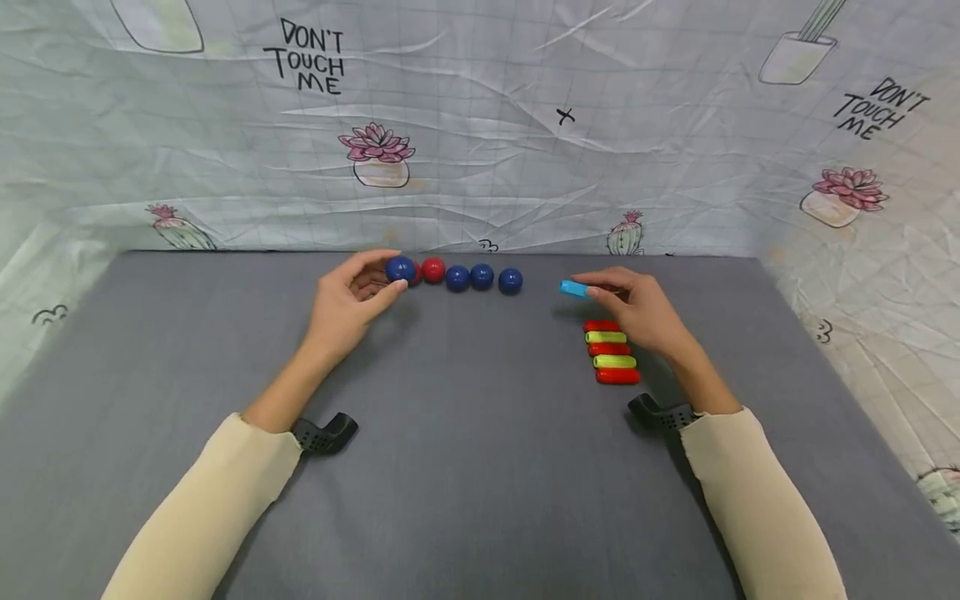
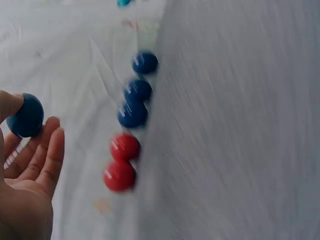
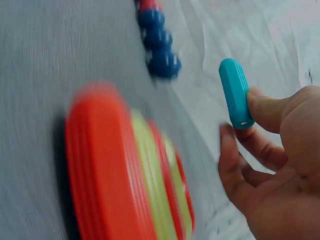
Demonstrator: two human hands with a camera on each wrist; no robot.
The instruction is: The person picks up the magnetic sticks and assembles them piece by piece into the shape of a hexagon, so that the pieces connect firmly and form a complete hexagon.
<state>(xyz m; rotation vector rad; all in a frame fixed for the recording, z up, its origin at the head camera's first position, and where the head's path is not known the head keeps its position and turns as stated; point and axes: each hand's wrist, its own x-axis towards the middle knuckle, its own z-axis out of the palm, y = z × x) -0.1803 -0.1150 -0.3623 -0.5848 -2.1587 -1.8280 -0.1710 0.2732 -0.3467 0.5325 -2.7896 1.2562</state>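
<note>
My left hand (image 1: pixel 339 304) pinches a dark blue ball (image 1: pixel 401 269) between thumb and fingers at the back of the table. In the left wrist view this blue ball (image 2: pixel 26 117) is held off the surface. Beside it runs a row of balls: two red balls (image 1: pixel 433 269), then three blue balls (image 1: pixel 482 276); the held ball partly hides one red one in the head view. At the right, my right hand (image 1: pixel 637 308) pinches a light blue ribbed cylinder (image 3: pixel 234 93) above the table. Near that hand lie several red cylinders (image 1: pixel 618 377) and yellow-green cylinders (image 1: pixel 614 362), side by side and alternating.
The grey table (image 1: pixel 450 467) reaches back to a wrinkled cloth (image 1: pixel 480 167) printed with potted plants and lettering. Cloth also hangs along both sides. A black wrist strap (image 1: pixel 325 434) sits on the left wrist and another strap (image 1: pixel 662 412) on the right.
</note>
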